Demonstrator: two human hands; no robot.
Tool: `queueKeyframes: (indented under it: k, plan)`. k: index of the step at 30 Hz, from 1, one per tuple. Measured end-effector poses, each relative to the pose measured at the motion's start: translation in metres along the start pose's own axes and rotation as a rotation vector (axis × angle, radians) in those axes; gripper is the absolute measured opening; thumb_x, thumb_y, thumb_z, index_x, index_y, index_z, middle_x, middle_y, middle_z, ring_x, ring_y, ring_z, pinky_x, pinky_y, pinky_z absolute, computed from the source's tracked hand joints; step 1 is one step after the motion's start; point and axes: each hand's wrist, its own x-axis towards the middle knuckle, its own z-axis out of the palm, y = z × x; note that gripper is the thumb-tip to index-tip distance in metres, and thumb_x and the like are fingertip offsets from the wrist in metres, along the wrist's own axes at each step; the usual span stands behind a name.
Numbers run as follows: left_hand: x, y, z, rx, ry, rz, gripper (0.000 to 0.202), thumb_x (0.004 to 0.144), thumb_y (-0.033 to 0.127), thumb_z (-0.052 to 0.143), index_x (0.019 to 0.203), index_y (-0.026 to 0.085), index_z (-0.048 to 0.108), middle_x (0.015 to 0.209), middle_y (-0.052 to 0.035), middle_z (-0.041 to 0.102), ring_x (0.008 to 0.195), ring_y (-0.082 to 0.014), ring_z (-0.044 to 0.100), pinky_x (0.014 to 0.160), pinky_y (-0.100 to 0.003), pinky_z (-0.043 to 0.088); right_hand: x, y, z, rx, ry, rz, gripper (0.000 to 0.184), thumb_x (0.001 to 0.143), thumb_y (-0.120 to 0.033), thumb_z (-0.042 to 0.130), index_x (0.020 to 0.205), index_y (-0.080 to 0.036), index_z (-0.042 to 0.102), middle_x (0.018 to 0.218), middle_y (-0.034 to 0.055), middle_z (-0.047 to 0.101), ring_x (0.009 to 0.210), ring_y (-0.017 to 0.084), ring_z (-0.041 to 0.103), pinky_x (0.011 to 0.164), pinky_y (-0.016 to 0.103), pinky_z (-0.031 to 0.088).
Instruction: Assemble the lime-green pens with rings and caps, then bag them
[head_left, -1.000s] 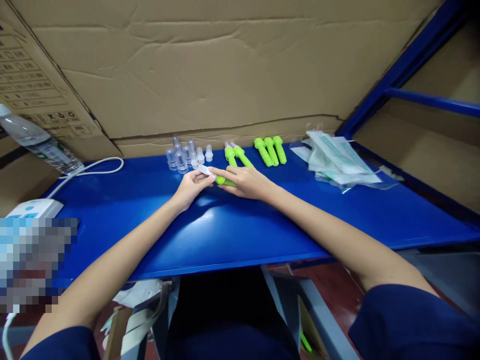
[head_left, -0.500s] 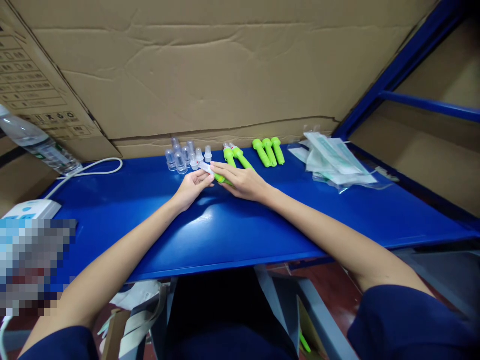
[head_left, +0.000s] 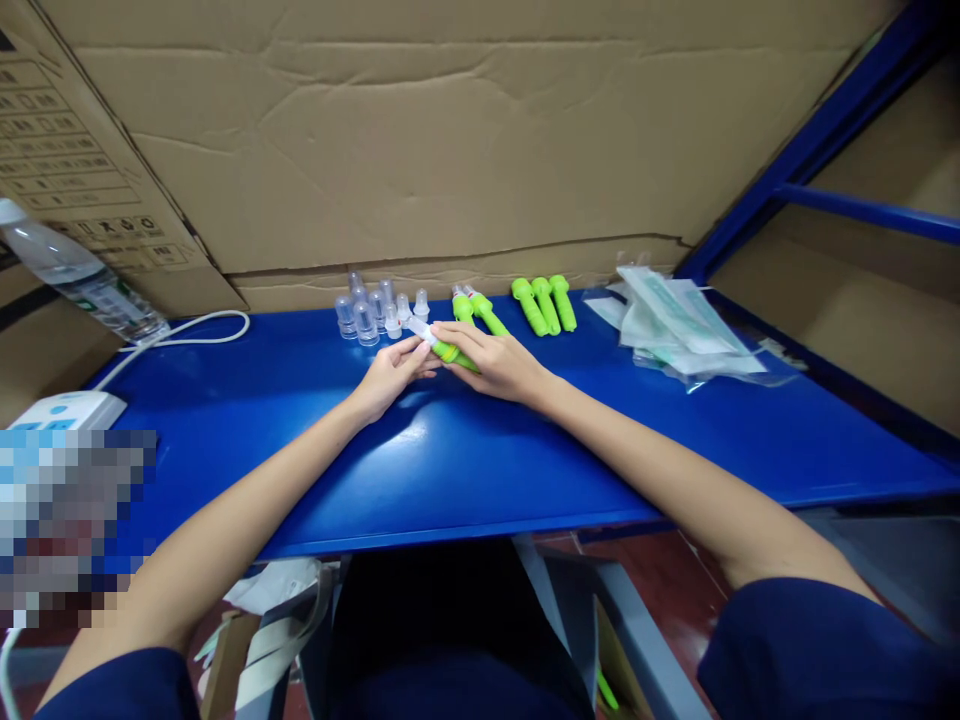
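Observation:
Between my hands is a lime-green tube (head_left: 448, 352) with a white collar and a clear tip that points up and left. My right hand (head_left: 501, 366) is closed round its green body and hides part of it. The thumb and fingers of my left hand (head_left: 391, 376) pinch it near the white collar. Just beyond the tip stand several clear plastic caps (head_left: 365, 322) and a few smaller clear pieces with white bases (head_left: 421, 303). Behind my right hand lie two green tubes with clear tips (head_left: 489, 315).
Three green tubes (head_left: 534, 308) lie farther right, near packaged pale-green items (head_left: 675, 320) in clear wrap. At the left are a water bottle (head_left: 97, 285), a white cable (head_left: 202, 335) and a power strip (head_left: 71, 412). Cardboard (head_left: 450, 150) backs the blue table (head_left: 465, 470).
The view has shifted slightly. Both hands stay on the green tube in almost the same pose, and the things on the table have not moved.

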Motion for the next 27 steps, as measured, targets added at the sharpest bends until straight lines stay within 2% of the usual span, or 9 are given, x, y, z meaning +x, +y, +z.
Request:
queueKeyframes:
  k: [3,10,15,17,19,21,24,27]
  plan:
    - [-0.0001,0.0000,0.0004,0.026,0.004,0.011,0.069,0.077,0.056,0.081,0.130,0.016,0.064,0.113,-0.0121,0.077,0.103,-0.0243,0.076,0.087,-0.031,0.057,0.0004,0.0000,0.0004,0.050,-0.006,0.033,0.049,0.100,-0.025,0.048,0.147,-0.012,0.049,0.147,0.0189,0.056,0.130,0.030,0.060,0.091,0.044,0.062]
    - [0.0001,0.0021,0.0008,0.113,0.090,0.018,0.068,0.065,0.057,0.087,0.111,0.011,0.068,0.091,-0.0094,0.080,0.085,-0.0207,0.077,0.077,-0.027,0.057,0.0022,-0.0036,0.0066,0.251,0.001,0.065,0.054,0.100,-0.037,0.049,0.149,-0.014,0.046,0.146,0.0195,0.055,0.134,0.031,0.056,0.100,0.051,0.057]
    - [0.0011,0.0024,-0.0002,0.108,0.139,0.000,0.070,0.067,0.056,0.087,0.114,0.009,0.065,0.092,-0.0111,0.080,0.084,-0.0218,0.078,0.075,-0.028,0.056,0.0037,0.0001,0.0084,0.374,0.030,0.037,0.055,0.103,-0.036,0.042,0.151,-0.011,0.045,0.146,0.0215,0.054,0.137,0.031,0.053,0.111,0.053,0.047]
    - [0.0016,0.0018,-0.0006,0.117,0.153,-0.004,0.070,0.069,0.054,0.087,0.117,0.009,0.065,0.094,-0.0120,0.080,0.086,-0.0229,0.078,0.076,-0.029,0.056,0.0043,0.0022,0.0077,0.428,0.031,0.047,0.054,0.103,-0.035,0.042,0.151,-0.012,0.046,0.144,0.0211,0.056,0.124,0.028,0.061,0.106,0.051,0.051]
    - [0.0017,0.0014,-0.0008,0.131,0.160,0.006,0.068,0.071,0.054,0.086,0.118,0.010,0.066,0.096,-0.0123,0.080,0.089,-0.0233,0.078,0.078,-0.030,0.056,0.0048,0.0030,0.0065,0.488,0.013,0.093,0.055,0.102,-0.036,0.045,0.151,-0.011,0.045,0.142,0.0212,0.058,0.099,0.022,0.068,0.093,0.044,0.057]
    - [0.0014,0.0015,-0.0009,0.137,0.163,0.020,0.067,0.071,0.056,0.084,0.117,0.010,0.067,0.098,-0.0124,0.080,0.090,-0.0232,0.078,0.078,-0.030,0.056,0.0052,0.0024,0.0050,0.536,-0.001,0.143,0.056,0.101,-0.036,0.049,0.151,-0.011,0.045,0.137,0.0202,0.060,0.078,0.015,0.065,0.078,0.036,0.059]
    - [0.0009,0.0021,-0.0004,0.132,0.157,0.031,0.064,0.072,0.057,0.084,0.114,0.011,0.069,0.102,-0.0129,0.080,0.090,-0.0222,0.077,0.080,-0.029,0.056,0.0056,-0.0006,0.0030,0.563,0.013,0.180,0.054,0.100,-0.035,0.051,0.149,-0.013,0.047,0.134,0.0180,0.061,0.072,0.013,0.061,0.066,0.030,0.057]
    - [0.0010,0.0026,0.0010,0.098,0.160,0.039,0.061,0.073,0.052,0.085,0.115,0.011,0.069,0.105,-0.0126,0.080,0.091,-0.0211,0.077,0.083,-0.029,0.056,0.0059,-0.0039,0.0017,0.550,0.043,0.195,0.053,0.099,-0.036,0.051,0.148,-0.016,0.049,0.139,0.0176,0.059,0.072,0.013,0.060,0.064,0.030,0.056]
